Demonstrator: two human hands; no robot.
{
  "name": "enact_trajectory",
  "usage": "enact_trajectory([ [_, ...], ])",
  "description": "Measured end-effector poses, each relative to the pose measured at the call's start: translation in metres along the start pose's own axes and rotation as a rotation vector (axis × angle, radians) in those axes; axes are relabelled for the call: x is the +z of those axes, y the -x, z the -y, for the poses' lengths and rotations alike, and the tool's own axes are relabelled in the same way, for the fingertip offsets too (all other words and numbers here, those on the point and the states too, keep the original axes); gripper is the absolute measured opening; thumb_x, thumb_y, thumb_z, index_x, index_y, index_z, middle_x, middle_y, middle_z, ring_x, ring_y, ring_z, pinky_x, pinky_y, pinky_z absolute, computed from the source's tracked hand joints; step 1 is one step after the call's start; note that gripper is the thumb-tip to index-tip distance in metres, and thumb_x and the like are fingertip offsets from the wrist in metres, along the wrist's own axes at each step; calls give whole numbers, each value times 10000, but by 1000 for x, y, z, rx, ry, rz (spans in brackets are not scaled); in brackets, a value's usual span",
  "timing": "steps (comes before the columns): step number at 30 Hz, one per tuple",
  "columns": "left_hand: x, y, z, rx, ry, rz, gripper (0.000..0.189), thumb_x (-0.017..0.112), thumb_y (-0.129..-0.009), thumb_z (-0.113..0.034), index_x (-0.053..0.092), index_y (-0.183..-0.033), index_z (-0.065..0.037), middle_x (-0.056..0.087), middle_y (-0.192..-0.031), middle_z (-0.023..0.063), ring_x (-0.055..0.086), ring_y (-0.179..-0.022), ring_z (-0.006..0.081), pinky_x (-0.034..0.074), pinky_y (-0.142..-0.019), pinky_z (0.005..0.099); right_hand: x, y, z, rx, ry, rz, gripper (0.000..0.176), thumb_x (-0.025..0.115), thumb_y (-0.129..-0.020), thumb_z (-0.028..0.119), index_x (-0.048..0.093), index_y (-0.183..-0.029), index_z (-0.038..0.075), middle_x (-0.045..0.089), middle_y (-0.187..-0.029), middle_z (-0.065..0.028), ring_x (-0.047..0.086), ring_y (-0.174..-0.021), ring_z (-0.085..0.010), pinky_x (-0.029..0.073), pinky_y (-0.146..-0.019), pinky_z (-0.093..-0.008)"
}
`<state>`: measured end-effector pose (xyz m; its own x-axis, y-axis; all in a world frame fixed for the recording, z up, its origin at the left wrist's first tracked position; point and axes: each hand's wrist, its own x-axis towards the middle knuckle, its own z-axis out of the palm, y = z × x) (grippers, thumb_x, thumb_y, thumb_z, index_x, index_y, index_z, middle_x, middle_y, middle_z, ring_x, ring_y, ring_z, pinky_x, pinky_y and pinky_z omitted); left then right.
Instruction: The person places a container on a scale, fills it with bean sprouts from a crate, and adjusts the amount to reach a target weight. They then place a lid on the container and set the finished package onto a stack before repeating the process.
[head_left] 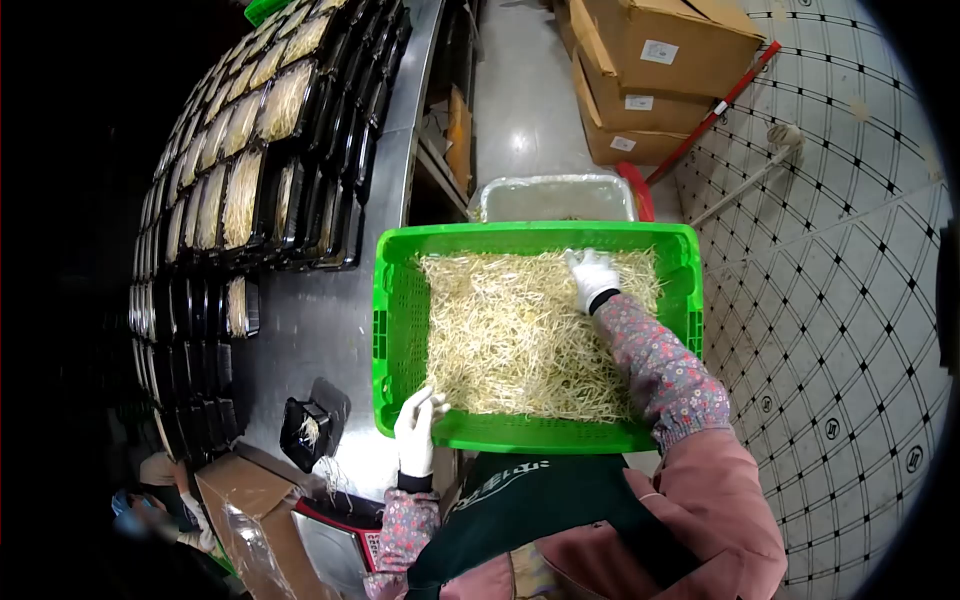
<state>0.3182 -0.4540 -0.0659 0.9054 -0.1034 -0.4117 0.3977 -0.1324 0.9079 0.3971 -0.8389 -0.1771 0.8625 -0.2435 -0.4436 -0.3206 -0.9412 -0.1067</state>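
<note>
A green plastic crate (540, 435) holds a wide layer of pale, thin sprouts (520, 340). My right hand (593, 277), in a white glove, is down on the sprouts near the crate's far side; its fingers are bent, and what they hold, if anything, is hidden. At the crate's near left corner is my left hand (418, 425), also white-gloved, with its fingers apart over the rim and nothing in them. Left of the crate, a small black tray (306, 432) with a few sprouts lies tilted on the metal table.
Stacked black trays of sprouts (240, 200) cover the left of the metal table (290, 350). Cardboard boxes (660, 90) stand beyond the crate, behind a metal tub (560, 195). A scale (335, 555) and an open carton (250, 520) are lower left, near another person (170, 495).
</note>
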Motion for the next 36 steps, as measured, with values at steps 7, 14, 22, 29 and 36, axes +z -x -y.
enact_trajectory([
  [7,-20,-27,1,31,15,64,276,534,-990,-111,565,-1238,7,658,-1060,103,653,-913,165,535,-839,284,-17,-5,-41,-88,-285,-143,608,680,-684,152,561,-1279,122,629,-1150,-194,604,-1071,-348,491,-920,-395],
  [14,-28,-70,-5,101,-73,92,357,568,-969,-98,524,-1310,-3,623,-1175,110,599,-1040,157,474,-937,280,-78,45,53,-520,-603,-150,631,801,-678,215,577,-1266,167,607,-1178,-101,592,-1073,-312,487,-941,-385],
  [22,-17,-178,64,214,-730,243,704,627,-900,-302,323,-1459,0,377,-1461,247,355,-1371,344,266,-1148,384,-15,11,74,-566,-348,-13,797,747,-763,381,425,-1408,40,549,-1310,-204,532,-1216,-329,442,-1009,-405],
  [29,31,-176,104,441,-1163,451,618,568,-910,-385,406,-1414,-66,460,-1402,222,398,-1323,381,312,-1119,455,91,25,135,-249,-155,14,740,448,-926,581,359,-1446,62,399,-1456,-220,478,-1241,-329,359,-1063,-477],
  [36,-15,-138,34,248,-1027,797,627,603,-890,-374,438,-1412,-69,437,-1443,192,377,-1360,348,311,-1127,421,39,76,103,-518,-520,90,632,520,-947,425,375,-1432,46,461,-1392,-246,528,-1215,-373,441,-1028,-426],
])
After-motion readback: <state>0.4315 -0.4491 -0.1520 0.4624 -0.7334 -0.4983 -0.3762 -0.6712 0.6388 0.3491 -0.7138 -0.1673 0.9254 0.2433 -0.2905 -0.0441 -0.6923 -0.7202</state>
